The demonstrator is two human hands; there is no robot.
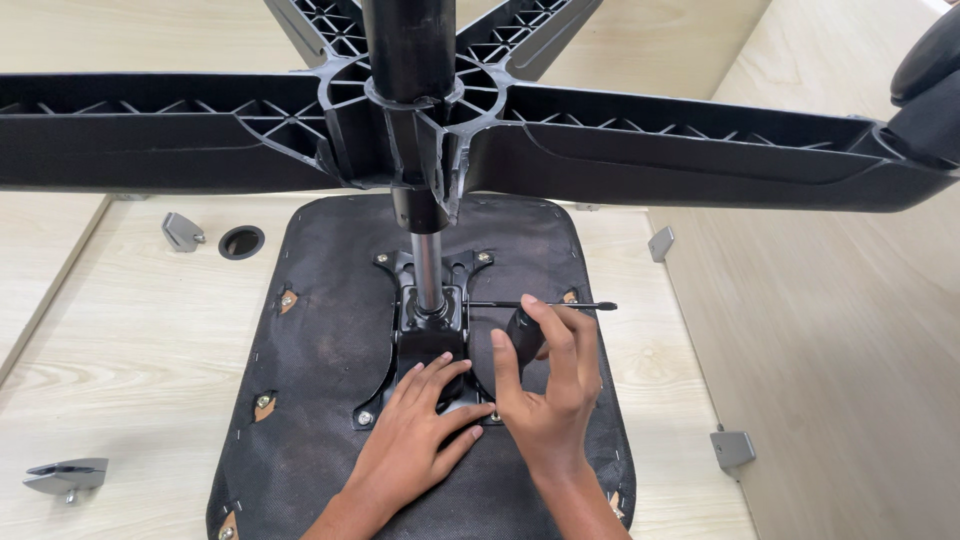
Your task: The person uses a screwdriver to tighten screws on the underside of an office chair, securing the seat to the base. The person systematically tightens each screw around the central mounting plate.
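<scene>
Black metal seat plate point(430, 330) on dark fabric underside, left hand point(415, 440) pressed flat — right hand point(550, 385) gripping screwdriver point(535, 318).

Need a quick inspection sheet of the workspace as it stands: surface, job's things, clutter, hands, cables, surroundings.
Surface: light wood table, with a round hole.
Job's things: upturned chair seat; black mechanism plate on it; star base on the gas column.
Clutter: metal brackets lying loose around the seat.
Hands: left hand flat on the plate; right hand gripping a black-handled screwdriver.
Cables: nothing seen.
Surroundings: wood panels at right.
</scene>
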